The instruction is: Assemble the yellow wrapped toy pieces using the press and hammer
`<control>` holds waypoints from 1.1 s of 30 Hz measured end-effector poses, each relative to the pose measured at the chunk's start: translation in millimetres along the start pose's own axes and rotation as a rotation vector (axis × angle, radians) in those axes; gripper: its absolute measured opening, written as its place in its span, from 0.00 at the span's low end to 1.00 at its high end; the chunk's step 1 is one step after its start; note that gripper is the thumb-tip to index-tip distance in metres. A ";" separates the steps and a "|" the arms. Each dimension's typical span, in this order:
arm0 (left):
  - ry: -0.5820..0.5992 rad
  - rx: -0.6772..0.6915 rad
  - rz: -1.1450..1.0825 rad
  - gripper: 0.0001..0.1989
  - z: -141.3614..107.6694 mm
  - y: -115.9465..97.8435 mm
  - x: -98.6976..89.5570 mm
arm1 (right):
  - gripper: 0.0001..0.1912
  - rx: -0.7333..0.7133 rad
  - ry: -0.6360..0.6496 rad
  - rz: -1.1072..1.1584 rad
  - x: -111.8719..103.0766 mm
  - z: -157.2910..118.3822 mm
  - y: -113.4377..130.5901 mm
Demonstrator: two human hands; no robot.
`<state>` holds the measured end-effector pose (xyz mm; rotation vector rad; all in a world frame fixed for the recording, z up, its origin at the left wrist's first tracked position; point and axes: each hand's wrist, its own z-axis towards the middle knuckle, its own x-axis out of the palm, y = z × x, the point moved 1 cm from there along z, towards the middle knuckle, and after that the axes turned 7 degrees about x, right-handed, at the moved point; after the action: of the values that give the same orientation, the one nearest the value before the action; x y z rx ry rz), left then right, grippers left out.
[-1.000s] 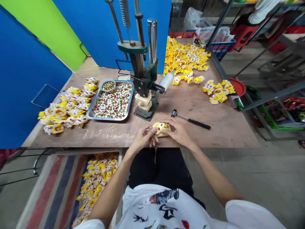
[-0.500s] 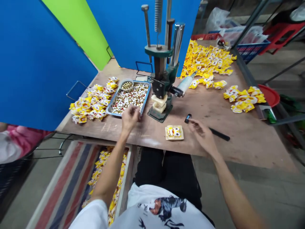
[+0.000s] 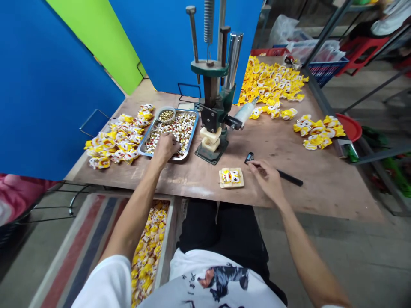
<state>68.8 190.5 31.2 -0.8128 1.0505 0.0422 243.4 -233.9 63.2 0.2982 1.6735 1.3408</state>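
Dipping left hand (image 3: 165,147) into steel tray (image 3: 193,132), fingers (image 3: 171,147) curled over small white-red pieces (image 3: 181,132), pinch hidden; right hand (image 3: 266,179) loosely spread beside small hammer (image 3: 289,177); next pick seems needing firm pinch.

Hand press (image 3: 213,115) on workbench (image 3: 321,184), with steel tray (image 3: 195,128) to its left and square wooden board (image 3: 241,179) in front. Heaped packets (image 3: 269,81) lie behind and right of the press.

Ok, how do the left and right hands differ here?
The left hand is down in the steel tray among small pieces; the right hand is over the wooden table by a small hammer. The left is curled, the right's fingers more open. Both are bare.
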 end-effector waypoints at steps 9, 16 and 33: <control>0.191 0.013 -0.701 0.10 -68.8 -103.0 -13.7 | 0.17 -0.406 0.264 -0.007 41.2 25.8 88.3; 0.638 -0.208 -1.234 0.17 -117.0 -162.3 9.0 | 0.15 -0.512 0.508 -0.027 40.6 18.0 84.5; 0.679 -0.725 -1.256 0.06 -87.5 -155.6 73.8 | 0.23 0.081 0.698 0.127 32.6 64.0 20.2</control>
<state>103.6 0.8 41.9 -2.1333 0.9617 -1.0308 268.6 -163.7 66.5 -0.0332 2.3156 1.5826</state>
